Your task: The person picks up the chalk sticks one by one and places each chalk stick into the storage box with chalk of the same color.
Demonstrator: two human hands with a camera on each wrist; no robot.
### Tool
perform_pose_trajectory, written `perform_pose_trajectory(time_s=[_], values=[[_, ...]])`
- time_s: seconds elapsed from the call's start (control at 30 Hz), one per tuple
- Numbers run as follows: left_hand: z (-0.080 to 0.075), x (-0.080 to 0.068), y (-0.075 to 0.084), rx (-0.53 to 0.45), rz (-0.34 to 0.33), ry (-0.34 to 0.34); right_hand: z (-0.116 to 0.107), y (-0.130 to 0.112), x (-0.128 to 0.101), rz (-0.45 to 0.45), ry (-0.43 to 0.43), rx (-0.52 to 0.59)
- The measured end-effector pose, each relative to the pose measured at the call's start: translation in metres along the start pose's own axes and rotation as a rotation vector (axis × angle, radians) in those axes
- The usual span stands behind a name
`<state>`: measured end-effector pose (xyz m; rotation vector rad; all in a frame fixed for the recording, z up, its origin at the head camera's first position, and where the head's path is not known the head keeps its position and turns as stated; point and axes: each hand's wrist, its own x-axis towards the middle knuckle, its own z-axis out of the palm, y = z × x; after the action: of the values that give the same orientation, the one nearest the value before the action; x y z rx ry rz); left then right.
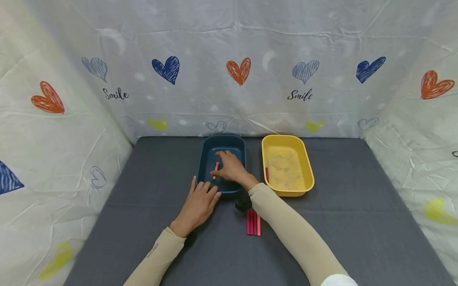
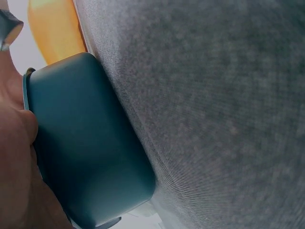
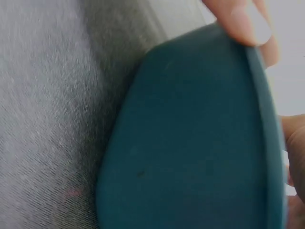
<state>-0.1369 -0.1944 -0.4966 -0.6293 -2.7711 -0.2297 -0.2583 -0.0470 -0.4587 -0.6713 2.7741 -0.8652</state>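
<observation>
Resting flat on the grey bench [image 1: 143, 178], the left hand [image 1: 198, 206] has straight fingers, tips touching the near-left rim of the dark blue tray [image 1: 209, 157]; it holds nothing. Just right of it, the right hand [image 1: 231, 167] reaches over that tray's near wall and pinches a pink stick [image 1: 216, 169] at thumb and fingertips, the stick standing tilted over the tray floor.

Around them: three more pink sticks [image 1: 253, 222] lie side by side on the bench, near the right forearm and behind the right hand. A yellow tray [image 1: 307, 171] sits just right of the blue one, apart from both hands, with one pink stick [image 1: 266, 174] leaning at its left wall. The right forearm crosses in front of the gap between the trays.

Left wrist view: only the blue tray's outer wall [image 2: 86, 148] against the palm, a yellow tray edge [image 2: 52, 28] beyond. Right wrist view: the blue wall [image 3: 190, 143] with a fingertip [image 3: 240, 21] over the rim; the held stick is hidden there.
</observation>
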Motion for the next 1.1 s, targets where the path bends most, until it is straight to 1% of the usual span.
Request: perform_pose_trajectory(time_s=[0.27,0.37,0.57,0.73,0.93,1.1], values=[[0.000,0.000,0.000,0.003,0.005,0.009,-0.007,-0.002,-0.019,-0.052,0.085,0.107],[0.000,0.000,0.000,0.002,0.010,0.010,-0.011,-0.002,-0.027,-0.072,0.118,0.130],[-0.001,0.001,-0.001,0.023,0.033,0.028,-0.016,0.001,-0.044,-0.125,0.173,0.139],[-0.002,0.001,-0.001,0.030,0.034,0.029,-0.023,0.001,-0.062,-0.168,0.204,0.157],[-0.002,0.001,0.001,0.032,0.022,0.021,-0.025,0.008,-0.085,-0.190,0.227,0.152],[-0.002,0.000,0.002,0.020,-0.004,0.007,-0.025,0.016,-0.103,-0.192,0.249,0.157]])
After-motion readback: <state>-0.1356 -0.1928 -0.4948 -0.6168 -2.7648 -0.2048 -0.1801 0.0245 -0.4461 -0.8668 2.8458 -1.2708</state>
